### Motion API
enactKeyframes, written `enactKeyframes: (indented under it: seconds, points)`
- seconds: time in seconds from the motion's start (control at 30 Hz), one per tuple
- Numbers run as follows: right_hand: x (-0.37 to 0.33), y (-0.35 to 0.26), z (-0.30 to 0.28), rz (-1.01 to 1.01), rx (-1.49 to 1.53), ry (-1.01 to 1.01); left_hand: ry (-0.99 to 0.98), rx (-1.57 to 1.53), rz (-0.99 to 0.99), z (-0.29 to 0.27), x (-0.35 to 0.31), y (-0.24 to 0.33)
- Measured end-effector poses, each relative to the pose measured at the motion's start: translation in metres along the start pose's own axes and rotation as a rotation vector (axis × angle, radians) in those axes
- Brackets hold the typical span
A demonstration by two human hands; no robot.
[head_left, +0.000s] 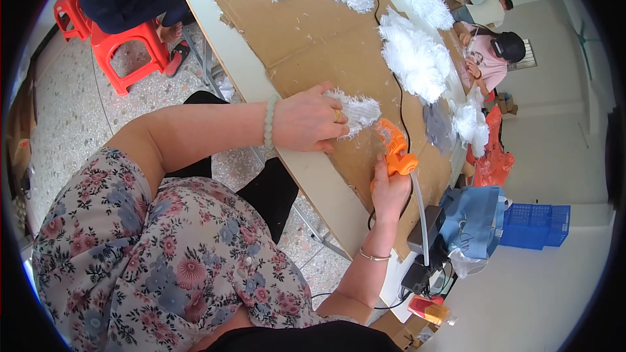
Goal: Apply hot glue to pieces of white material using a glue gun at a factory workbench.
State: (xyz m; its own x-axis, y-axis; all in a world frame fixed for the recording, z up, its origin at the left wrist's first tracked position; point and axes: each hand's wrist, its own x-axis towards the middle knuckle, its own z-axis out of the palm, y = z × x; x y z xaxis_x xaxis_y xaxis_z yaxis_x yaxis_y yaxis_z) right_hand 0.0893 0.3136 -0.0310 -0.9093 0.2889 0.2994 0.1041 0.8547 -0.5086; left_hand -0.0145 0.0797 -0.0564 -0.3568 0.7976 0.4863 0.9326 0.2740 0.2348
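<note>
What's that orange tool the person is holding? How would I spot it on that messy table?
Find the big brown cardboard sheet covering the long table. At its near edge, the right hand grips an orange glue gun, nozzle aimed at the white fluffy piece under the left hand. It is the only bright orange thing among white tufts.

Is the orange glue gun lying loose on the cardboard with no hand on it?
No, the right hand grips the orange glue gun by its handle, its nozzle toward the white fluffy piece under the left hand.
</note>
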Motion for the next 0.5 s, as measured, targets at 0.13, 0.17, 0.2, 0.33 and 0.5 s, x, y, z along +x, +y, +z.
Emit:
enactKeyframes:
  seconds: [0.13, 0.17, 0.2, 0.33, 0.5]
  points:
    - [-0.002, -0.005, 0.001, -0.131, -0.028, 0.018, -0.012, -0.014, -0.005, -0.001, 0.0, 0.0]
    - [-0.003, -0.009, 0.0, -0.131, -0.026, 0.016, -0.013, -0.014, -0.007, -0.001, 0.0, 0.0]
    - [-0.003, -0.014, -0.002, -0.151, -0.109, -0.017, -0.008, -0.013, -0.006, -0.001, 0.0, 0.0]
    - [-0.003, -0.012, -0.005, -0.001, 0.009, -0.104, 0.007, 0.0, 0.003, -0.003, 0.0, 0.0]
    - [0.0, -0.012, -0.023, 0.146, 0.376, -0.096, 0.013, -0.012, 0.004, -0.003, -0.001, 0.0]
